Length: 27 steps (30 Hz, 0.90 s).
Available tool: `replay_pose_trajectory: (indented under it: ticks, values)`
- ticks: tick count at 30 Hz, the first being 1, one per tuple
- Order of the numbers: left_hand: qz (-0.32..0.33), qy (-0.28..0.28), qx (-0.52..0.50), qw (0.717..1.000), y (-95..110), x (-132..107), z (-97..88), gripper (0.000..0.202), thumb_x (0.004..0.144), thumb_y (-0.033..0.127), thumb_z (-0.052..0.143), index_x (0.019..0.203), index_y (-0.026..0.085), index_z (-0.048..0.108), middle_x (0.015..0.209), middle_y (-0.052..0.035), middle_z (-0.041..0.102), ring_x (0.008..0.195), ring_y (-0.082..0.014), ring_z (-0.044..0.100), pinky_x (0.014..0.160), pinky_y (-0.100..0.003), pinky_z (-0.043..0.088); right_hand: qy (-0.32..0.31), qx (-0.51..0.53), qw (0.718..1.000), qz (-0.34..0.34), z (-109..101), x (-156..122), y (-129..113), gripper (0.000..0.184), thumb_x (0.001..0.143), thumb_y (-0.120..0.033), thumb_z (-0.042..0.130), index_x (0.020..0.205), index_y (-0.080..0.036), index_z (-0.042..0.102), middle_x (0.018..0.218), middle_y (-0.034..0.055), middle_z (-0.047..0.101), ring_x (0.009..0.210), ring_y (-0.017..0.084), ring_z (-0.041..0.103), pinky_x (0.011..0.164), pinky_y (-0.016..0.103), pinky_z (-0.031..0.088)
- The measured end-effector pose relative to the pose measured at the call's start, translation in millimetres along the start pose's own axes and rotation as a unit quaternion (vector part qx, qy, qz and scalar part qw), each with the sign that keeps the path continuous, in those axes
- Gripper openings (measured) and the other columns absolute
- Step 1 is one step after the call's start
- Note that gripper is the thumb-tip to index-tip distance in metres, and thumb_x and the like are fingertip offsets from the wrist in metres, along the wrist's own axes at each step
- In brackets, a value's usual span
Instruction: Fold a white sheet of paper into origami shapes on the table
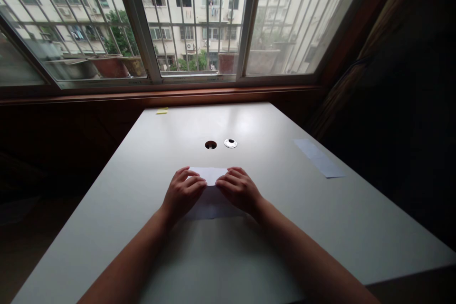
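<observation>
A sheet of white paper [211, 202] lies near the middle of the white table, with its far part bent up into a lighter flap. On the left side of that flap, my left hand [185, 189] grips the paper with bent fingers. Opposite it, my right hand [239, 187] has its fingers curled on the right side of the same flap. The fingertips of both hands come close together along the bend, a small gap between them. Both thumbs are largely hidden.
Beyond the hands, the table [142, 161] has a round hole [210, 145] with a metal ring cover [230, 143] beside it. A strip of paper [319, 158] lies near the right edge. A yellow sticky note [162, 110] is at the far left, below the barred window [199, 19].
</observation>
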<state>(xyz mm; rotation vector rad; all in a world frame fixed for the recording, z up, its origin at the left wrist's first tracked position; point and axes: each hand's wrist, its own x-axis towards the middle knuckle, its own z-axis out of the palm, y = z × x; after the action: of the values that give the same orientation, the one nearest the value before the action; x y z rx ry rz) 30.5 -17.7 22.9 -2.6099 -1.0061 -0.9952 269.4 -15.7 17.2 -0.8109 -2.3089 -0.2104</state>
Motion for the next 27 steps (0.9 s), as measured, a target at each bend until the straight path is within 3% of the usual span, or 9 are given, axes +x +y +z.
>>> replay_pose_trajectory:
  ticks: [6,15,22,27]
  values:
    - [0.011,-0.005,0.003,1.000,4,1,0.6,0.014,0.089,0.017,0.062,0.095,0.027,0.069,0.090,0.0008,0.074,0.089,-0.0184,0.064,0.100,-0.046,0.045,0.005,-0.013,1.000,-0.004,-1,4,-7,0.012,0.091,-0.016,0.058,0.097,-0.025,0.065,0.091,-0.0003,0.072,0.083,0.016,0.058,0.102,0.041,0.036]
    - [0.030,0.012,-0.007,0.999,7,2,1.2,0.017,0.088,0.016,0.061,0.100,0.027,0.068,0.094,0.0007,0.074,0.088,-0.0176,0.063,0.095,-0.042,0.048,0.009,-0.011,1.000,-0.009,-2,7,-12,0.010,0.091,-0.016,0.057,0.092,-0.024,0.064,0.088,0.0007,0.071,0.084,0.016,0.058,0.099,0.039,0.038]
    - [0.018,0.025,-0.011,0.999,3,1,-0.5,0.015,0.089,0.020,0.060,0.098,0.029,0.069,0.094,0.0003,0.075,0.086,-0.0177,0.065,0.092,-0.041,0.050,0.003,-0.007,1.000,0.005,-8,3,-4,0.011,0.090,-0.017,0.057,0.093,-0.025,0.065,0.089,0.0007,0.071,0.085,0.016,0.058,0.099,0.039,0.039]
    - [0.001,0.037,-0.004,0.999,-1,0,-2.3,0.016,0.088,0.019,0.062,0.099,0.028,0.069,0.096,0.0020,0.075,0.089,-0.0175,0.065,0.098,-0.043,0.047,0.022,-0.008,0.999,0.024,-16,-4,9,0.012,0.089,-0.016,0.059,0.091,-0.025,0.066,0.089,-0.0006,0.072,0.083,0.016,0.059,0.101,0.040,0.038]
